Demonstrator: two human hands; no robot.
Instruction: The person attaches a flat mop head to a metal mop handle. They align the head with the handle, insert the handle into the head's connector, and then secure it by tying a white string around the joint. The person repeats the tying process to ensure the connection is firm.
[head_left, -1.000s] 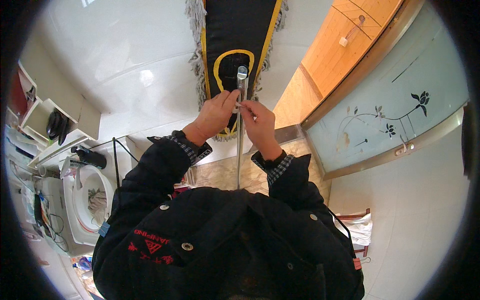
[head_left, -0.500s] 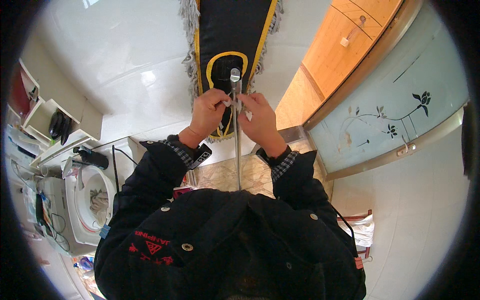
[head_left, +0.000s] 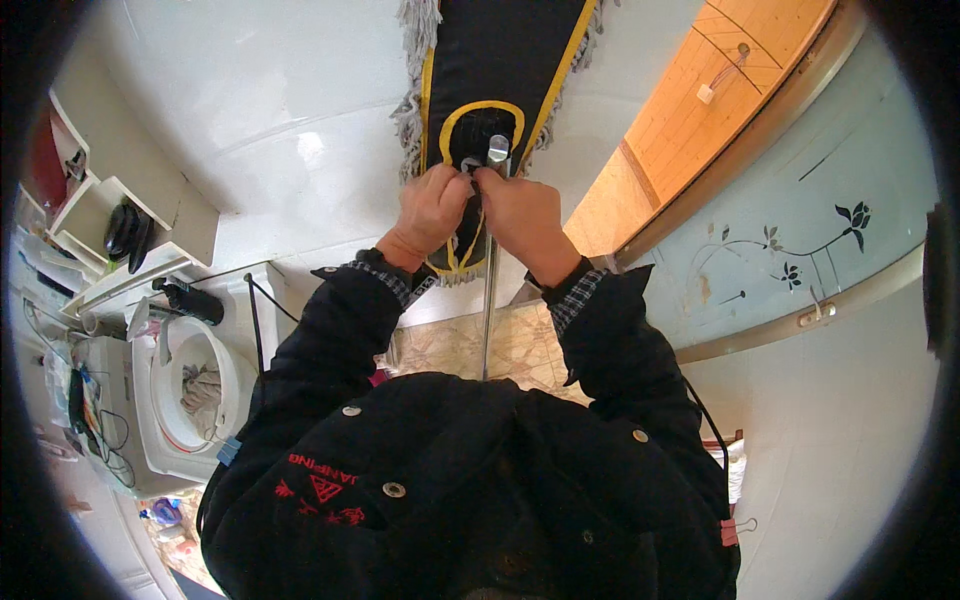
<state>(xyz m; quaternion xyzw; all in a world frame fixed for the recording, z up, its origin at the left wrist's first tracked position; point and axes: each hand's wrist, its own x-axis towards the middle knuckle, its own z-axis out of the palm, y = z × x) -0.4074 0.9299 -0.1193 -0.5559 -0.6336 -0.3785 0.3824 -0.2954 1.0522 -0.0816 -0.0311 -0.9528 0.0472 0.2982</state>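
Observation:
A long black dust mop head (head_left: pixel 505 50) with yellow edging and grey fringe is held up in front of me. Along its lower part runs a metal pole (head_left: pixel 489 310), its flattened shiny end lying by a yellow-edged black pocket (head_left: pixel 484 112). My left hand (head_left: pixel 428 212) is closed just left of the pole, thumb and forefinger pinched on a small whitish piece (head_left: pixel 468 166). Close against it, my right hand (head_left: pixel 525 222) is closed too, its thumb at the same piece and its palm beside the pole. What this piece is, I cannot make out.
To my left, a white washing machine (head_left: pixel 150 425) holds cloth in its round tub, and a dark bottle (head_left: pixel 190 300) lies behind. A cream shelf (head_left: pixel 185 215) hangs above. On the right stands a frosted glass door (head_left: pixel 790 200) beside a wooden cabinet (head_left: pixel 690 110).
Both hands have come closer together, toward the left side of the pole end, and their fingers now pinch tighter. The whole view has shifted, so the mop appears farther right.

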